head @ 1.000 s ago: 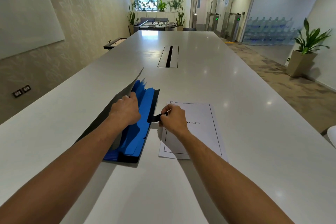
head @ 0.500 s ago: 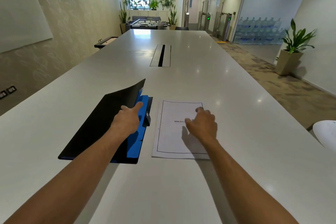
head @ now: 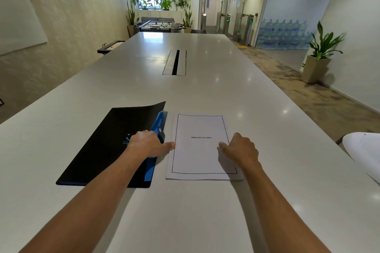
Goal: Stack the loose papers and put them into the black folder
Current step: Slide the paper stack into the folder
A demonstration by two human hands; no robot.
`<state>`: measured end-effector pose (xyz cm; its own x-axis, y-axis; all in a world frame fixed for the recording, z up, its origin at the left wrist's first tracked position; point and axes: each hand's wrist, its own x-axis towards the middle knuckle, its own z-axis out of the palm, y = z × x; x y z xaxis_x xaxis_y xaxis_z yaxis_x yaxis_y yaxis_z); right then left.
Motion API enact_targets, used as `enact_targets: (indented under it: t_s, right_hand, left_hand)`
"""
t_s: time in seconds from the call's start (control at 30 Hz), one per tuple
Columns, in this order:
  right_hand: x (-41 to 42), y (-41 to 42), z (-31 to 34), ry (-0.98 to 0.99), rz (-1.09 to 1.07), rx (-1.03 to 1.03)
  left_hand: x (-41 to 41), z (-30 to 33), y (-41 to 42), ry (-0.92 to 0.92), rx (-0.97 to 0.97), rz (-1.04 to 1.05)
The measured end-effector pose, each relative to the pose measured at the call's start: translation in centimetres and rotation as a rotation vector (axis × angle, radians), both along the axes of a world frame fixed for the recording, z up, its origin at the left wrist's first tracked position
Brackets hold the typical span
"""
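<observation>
The black folder lies flat on the white table to the left, its cover down and blue pockets showing along its right edge. Beside it on the right lies a stack of white papers, the top sheet headed BIBLIOGRAPHY. My left hand rests on the folder's right edge, its thumb stretched to the left edge of the papers. At the papers' right edge sits my right hand, fingers curled down onto the sheet. Neither hand grips anything.
A cable slot is set into the table's middle, farther away. A white chair back stands at the table's right edge. A potted plant stands on the floor at the right, water bottles behind it.
The folder's cover has dropped from raised to lying flat. My right hand let go of the folder's strap and moved right across the papers. My left hand slid toward the papers.
</observation>
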<state>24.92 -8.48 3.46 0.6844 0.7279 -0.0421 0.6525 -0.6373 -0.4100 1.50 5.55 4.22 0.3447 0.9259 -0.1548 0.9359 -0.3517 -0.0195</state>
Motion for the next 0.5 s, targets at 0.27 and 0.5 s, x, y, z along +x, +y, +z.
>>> enact_targets:
  t_s: [0.27,0.5]
  right_hand:
    - [0.1,0.8,0.4,0.091,-0.020,0.031]
    - [0.7,1.8,1.0,0.278,-0.094,0.089]
  left_hand:
    - [1.1,-0.1,-0.3,0.060,0.057,-0.024]
    - [1.1,0.2,-0.5,0.077,0.065,-0.022]
